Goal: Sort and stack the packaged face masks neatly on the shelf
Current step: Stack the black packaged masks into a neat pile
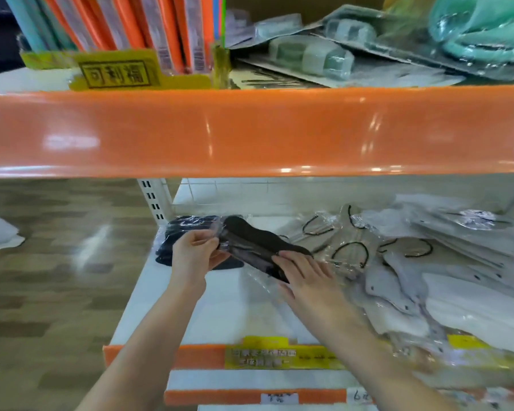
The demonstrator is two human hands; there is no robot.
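Over the white shelf (pixel 220 315), the left hand (pixel 195 253) pinches one end of a packaged black face mask (pixel 258 247), its fingers curled round the wrapper. The right hand (pixel 307 280) lies on the other end, fingers seemingly straight. Behind sits a stack of black masks (pixel 175 232); beside it, a loose heap of white masks (pixel 427 262).

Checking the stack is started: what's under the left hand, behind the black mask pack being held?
Behind the left hand lies a pile of black mask packs on the white shelf. How many, the hand and held pack hide.
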